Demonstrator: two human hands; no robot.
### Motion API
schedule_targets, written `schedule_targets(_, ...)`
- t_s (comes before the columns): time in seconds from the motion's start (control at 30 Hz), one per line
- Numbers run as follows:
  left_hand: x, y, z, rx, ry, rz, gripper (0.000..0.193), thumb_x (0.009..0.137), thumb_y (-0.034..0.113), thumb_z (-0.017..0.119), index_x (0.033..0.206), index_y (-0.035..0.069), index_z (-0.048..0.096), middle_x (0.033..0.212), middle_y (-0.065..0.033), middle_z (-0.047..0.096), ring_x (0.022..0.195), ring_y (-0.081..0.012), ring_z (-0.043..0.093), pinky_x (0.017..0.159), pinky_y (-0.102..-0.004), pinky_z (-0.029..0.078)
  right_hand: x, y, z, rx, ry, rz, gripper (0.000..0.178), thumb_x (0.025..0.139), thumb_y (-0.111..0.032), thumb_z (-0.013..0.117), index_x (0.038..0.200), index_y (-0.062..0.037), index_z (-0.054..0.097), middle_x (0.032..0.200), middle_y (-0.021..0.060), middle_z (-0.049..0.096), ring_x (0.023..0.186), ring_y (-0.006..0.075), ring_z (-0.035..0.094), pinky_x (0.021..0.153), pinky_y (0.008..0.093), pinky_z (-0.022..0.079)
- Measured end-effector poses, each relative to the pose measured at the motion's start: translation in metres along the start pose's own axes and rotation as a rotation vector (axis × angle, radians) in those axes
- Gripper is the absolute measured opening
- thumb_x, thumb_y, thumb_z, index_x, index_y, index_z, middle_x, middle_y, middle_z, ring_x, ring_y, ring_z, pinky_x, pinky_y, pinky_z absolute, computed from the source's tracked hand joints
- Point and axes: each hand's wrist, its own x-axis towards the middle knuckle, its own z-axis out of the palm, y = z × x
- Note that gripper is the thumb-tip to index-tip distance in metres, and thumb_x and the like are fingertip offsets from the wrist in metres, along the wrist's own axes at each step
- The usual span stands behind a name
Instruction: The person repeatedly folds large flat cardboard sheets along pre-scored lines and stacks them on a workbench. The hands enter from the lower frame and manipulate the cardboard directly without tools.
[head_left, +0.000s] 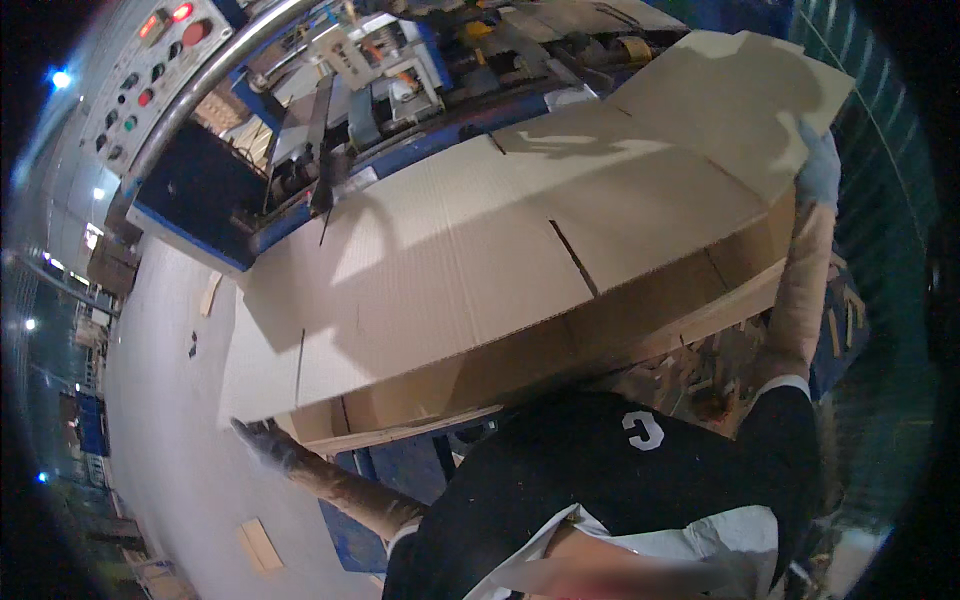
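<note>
A large flat brown cardboard box blank [450,265], slotted along its edges, stretches across the view in front of me. Its upper layer stands apart from a lower layer along the near side, leaving a shadowed gap. At the near left corner, my left hand [266,443] in a dark grey glove is closed on the edge, its fingers partly hidden. My right hand [820,168], in a pale blue-grey glove, grips the right end with the arm stretched far out. Brown sleeve covers wrap both forearms.
Beyond the cardboard stands a machine [385,85] with metal and blue parts. A control panel [150,85] with lit buttons is at upper left, beside a curved metal rail [215,80]. Cardboard scraps [700,385] lie below on the right; a loose strip [260,544] is on the floor.
</note>
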Motion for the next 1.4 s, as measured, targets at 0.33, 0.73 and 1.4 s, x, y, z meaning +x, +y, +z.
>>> schedule_targets(0.33, -0.094, 0.028, 0.051, 0.497, -0.368, 0.041, 0.034, 0.085, 0.001, 0.059, 0.119, -0.001, 0.058, 0.122, -0.0187, 0.057, 0.107, -0.0293, 0.058, 0.094, -0.0368, 0.046, -0.2, 0.023, -0.046, -0.483, -0.784, -1.0, 0.031, 0.082, -0.021, 0.064, 0.108, -0.0048, 0.063, 0.112, 0.0157, 0.062, 0.106, 0.0332, 0.058, 0.092, 0.0419, 0.047)
schedule_targets(0.73, -0.182, -0.006, 0.166, 1.196, -1.548, 0.848, 0.052, 0.076, 0.008, 0.056, 0.128, 0.005, 0.051, 0.137, -0.0203, 0.048, 0.127, -0.0379, 0.045, 0.108, -0.0545, 0.03, -0.19, 0.067, 0.015, -0.703, -1.436, -0.891, 0.053, 0.079, -0.045, 0.067, 0.117, -0.0082, 0.06, 0.124, 0.0145, 0.058, 0.122, 0.0354, 0.048, 0.105, 0.0508, 0.035)
schedule_targets(1.4, -0.069, -0.124, 0.333, 1.316, -0.891, 1.003, 0.074, 0.076, 0.024, 0.073, 0.139, 0.004, 0.039, 0.14, -0.0198, 0.043, 0.132, -0.0362, 0.038, 0.109, -0.0542, 0.027, -0.117, 0.146, 0.205, -0.976, -0.991, -0.794, 0.058, 0.082, -0.051, 0.062, 0.122, -0.0083, 0.06, 0.132, 0.0141, 0.053, 0.123, 0.035, 0.048, 0.104, 0.0459, 0.037)
